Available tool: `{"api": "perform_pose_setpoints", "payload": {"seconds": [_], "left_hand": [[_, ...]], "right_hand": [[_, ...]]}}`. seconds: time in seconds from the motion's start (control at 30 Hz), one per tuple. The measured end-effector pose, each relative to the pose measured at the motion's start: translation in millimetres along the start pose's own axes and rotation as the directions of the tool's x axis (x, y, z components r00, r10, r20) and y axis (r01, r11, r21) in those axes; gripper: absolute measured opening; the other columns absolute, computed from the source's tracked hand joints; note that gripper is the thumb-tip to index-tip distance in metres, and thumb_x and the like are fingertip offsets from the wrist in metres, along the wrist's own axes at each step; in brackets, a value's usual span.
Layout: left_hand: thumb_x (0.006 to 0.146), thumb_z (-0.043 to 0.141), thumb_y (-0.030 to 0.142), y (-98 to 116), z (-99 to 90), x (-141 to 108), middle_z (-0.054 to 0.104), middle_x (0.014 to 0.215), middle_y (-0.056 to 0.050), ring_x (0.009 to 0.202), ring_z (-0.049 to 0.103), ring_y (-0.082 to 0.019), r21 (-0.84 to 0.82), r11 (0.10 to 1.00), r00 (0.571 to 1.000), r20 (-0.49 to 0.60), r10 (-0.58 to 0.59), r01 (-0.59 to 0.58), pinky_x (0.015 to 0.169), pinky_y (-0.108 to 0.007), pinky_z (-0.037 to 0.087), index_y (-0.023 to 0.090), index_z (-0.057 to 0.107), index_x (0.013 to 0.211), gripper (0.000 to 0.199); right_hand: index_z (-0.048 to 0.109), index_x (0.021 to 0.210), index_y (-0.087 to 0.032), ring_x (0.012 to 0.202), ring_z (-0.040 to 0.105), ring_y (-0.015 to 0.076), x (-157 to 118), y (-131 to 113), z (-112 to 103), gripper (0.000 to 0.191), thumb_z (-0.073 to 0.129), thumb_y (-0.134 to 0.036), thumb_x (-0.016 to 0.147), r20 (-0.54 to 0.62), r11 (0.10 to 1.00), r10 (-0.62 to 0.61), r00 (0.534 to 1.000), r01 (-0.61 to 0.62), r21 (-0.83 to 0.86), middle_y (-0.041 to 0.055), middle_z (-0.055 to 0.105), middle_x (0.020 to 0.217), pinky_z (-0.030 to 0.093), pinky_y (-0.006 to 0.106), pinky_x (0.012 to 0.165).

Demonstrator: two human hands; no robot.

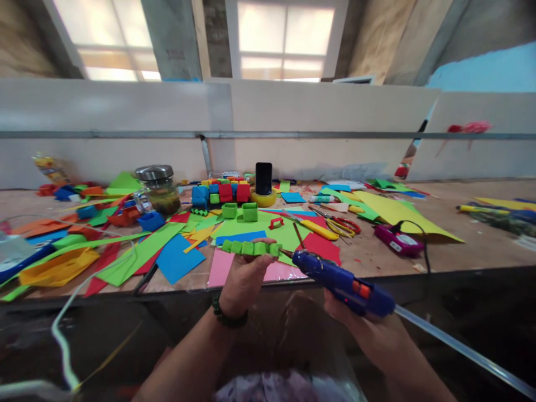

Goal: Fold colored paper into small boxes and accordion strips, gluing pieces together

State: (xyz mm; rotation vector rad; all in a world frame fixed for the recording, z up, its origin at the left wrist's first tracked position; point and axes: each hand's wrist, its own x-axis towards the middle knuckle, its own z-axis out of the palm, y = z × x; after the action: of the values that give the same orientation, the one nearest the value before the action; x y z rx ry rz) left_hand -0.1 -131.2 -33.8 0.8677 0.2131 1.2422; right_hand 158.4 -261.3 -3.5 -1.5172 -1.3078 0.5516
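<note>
My left hand [248,276], with a dark beaded bracelet on its wrist, is closed on a row of small green paper cubes [248,248] above the table's front edge. In my right hand [355,321] is a blue glue gun [341,279] with an orange part and a long clear glue stick out of its back. The gun's nozzle points left, at or very near the rightmost green cube; whether they touch I cannot tell. Just beyond the row, two open green paper boxes [250,211] and a small red paper piece [276,223] lie on green paper.
Coloured paper sheets cover much of the table [439,223]. Behind stand a glass jar [163,192], red and blue cubes [225,193] and a phone [263,178] on yellow tape. Scissors [343,224], a yellow cutter [320,229] and a purple device [400,241] lie right.
</note>
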Motion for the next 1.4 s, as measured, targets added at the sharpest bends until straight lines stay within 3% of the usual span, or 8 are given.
{"api": "perform_pose_setpoints", "payload": {"seconds": [0.13,0.4,0.57,0.73,0.93,1.1,1.33,1.4], "left_hand": [[0.058,0.086,0.028,1.7,0.7,-0.3,0.065,0.072,0.002,0.069,0.057,-0.009,-0.022,1.0,1.0,-0.023,-0.012,0.011,0.073,-0.025,0.044,0.018,0.069,0.083,0.032],[0.062,0.083,0.026,-0.7,-0.9,-0.6,0.064,0.073,0.001,0.07,0.056,-0.01,-0.043,0.999,1.0,-0.007,-0.016,0.016,0.073,-0.027,0.043,0.019,0.067,0.085,0.029],[0.059,0.084,0.027,0.4,1.1,-1.3,0.062,0.07,0.002,0.067,0.054,-0.009,-0.041,0.997,0.998,-0.032,-0.059,0.058,0.072,-0.027,0.042,0.017,0.066,0.085,0.033],[0.062,0.083,0.026,1.3,1.2,-1.9,0.062,0.069,0.002,0.067,0.055,-0.01,-0.054,0.998,0.998,-0.047,-0.042,0.039,0.071,-0.027,0.042,0.018,0.065,0.08,0.027],[0.061,0.083,0.026,0.9,0.5,-2.4,0.062,0.072,0.002,0.068,0.055,-0.009,-0.067,0.997,0.998,-0.035,-0.048,0.045,0.072,-0.026,0.043,0.018,0.067,0.085,0.03],[0.063,0.082,0.026,0.5,0.9,-2.1,0.063,0.071,0.001,0.068,0.055,-0.01,-0.079,0.995,0.998,-0.022,-0.058,0.056,0.071,-0.026,0.043,0.018,0.067,0.083,0.026],[0.062,0.082,0.024,-0.6,3.6,-5.7,0.058,0.066,0.003,0.066,0.053,-0.01,-0.094,0.993,0.997,-0.014,-0.074,0.072,0.069,-0.027,0.042,0.019,0.066,0.084,0.028],[0.06,0.083,0.026,1.2,4.0,-5.8,0.057,0.065,0.003,0.065,0.052,-0.01,-0.135,0.986,0.995,-0.02,-0.098,0.095,0.068,-0.027,0.042,0.019,0.065,0.08,0.028]], "right_hand": [[0.066,0.066,-0.019,0.059,0.06,0.0186,-2.9,-5.3,3.8,0.034,0.07,-0.053,0.067,-0.076,0.999,0.031,0.997,-0.029,0.026,0.0018,0.065,0.062,0.051,0.028,0.056],[0.066,0.068,-0.019,0.057,0.06,0.0178,-0.6,-0.9,2.1,0.033,0.069,-0.051,0.07,0.009,1.0,-0.028,1.0,0.028,-0.003,0.0016,0.065,0.061,0.051,0.027,0.053],[0.066,0.069,-0.019,0.058,0.059,0.0182,-2.0,-5.9,3.2,0.035,0.068,-0.054,0.07,-0.05,1.0,0.002,0.999,-0.001,0.015,0.0021,0.065,0.062,0.051,0.028,0.055],[0.065,0.066,-0.02,0.055,0.058,0.0176,-0.1,-6.4,1.7,0.028,0.068,-0.048,0.071,0.051,0.995,-0.098,0.994,0.098,-0.003,0.0012,0.064,0.06,0.05,0.028,0.053],[0.066,0.068,-0.02,0.058,0.058,0.0186,-1.1,-9.0,4.9,0.033,0.069,-0.053,0.069,-0.074,1.0,-0.006,0.997,0.008,0.027,0.0012,0.065,0.061,0.05,0.028,0.054],[0.066,0.065,-0.02,0.055,0.058,0.0184,-0.6,-10.8,3.9,0.031,0.069,-0.051,0.069,0.003,0.997,-0.076,0.997,0.076,-0.002,0.0009,0.065,0.059,0.05,0.028,0.052],[0.067,0.072,-0.021,0.057,0.063,0.0194,-1.9,6.5,5.1,0.03,0.072,-0.05,0.067,-0.172,1.0,0.002,0.985,0.003,0.03,0.002,0.068,0.064,0.053,0.027,0.051],[0.067,0.074,-0.021,0.06,0.064,0.02,-2.9,8.3,5.8,0.027,0.071,-0.048,0.07,-0.248,0.996,-0.013,0.969,0.034,0.082,0.0025,0.068,0.067,0.054,0.028,0.055]]}}
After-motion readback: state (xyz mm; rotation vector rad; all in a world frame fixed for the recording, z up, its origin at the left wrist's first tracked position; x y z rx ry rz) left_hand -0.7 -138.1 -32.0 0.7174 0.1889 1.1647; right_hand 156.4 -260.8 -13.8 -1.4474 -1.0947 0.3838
